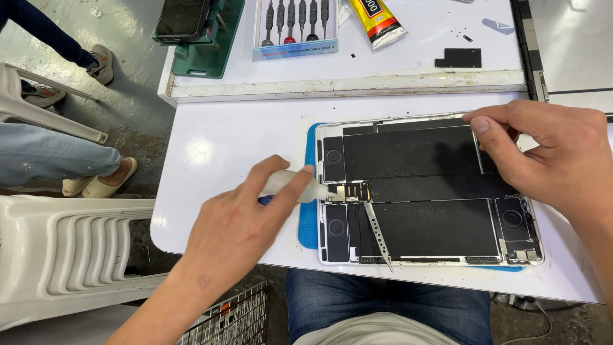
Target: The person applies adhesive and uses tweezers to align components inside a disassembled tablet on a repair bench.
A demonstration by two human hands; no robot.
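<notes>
**Me:** My left hand, in the lower middle of the frame, is clenched around a small translucent squeeze bottle. Its tip rests at the little connector block on the left side of the opened silver-framed tablet with black battery cells. The tablet lies right of centre on a blue rubber mat.

**Onlooker:** And the other hand?

**Me:** My right hand sits at the tablet's upper right corner, thumb and forefinger pinched at the frame edge. Whether they hold something thin there, I cannot tell.

**Onlooker:** How would you do it well?

**Me:** I judge a light squeeze is best, with the tip low so the liquid stays by the connector. The thin perforated metal pry strip slants just below it toward the bottom edge, so I keep my wrist off that.

**Onlooker:** Room to move?

**Me:** It is tight below: the tablet's lower edge lies near the front rim of the white desk, above my knees. Bare desk shows to the left. Across the top runs a raised white board bearing a clear case of screwdrivers and a yellow-and-black glue tube.
</notes>
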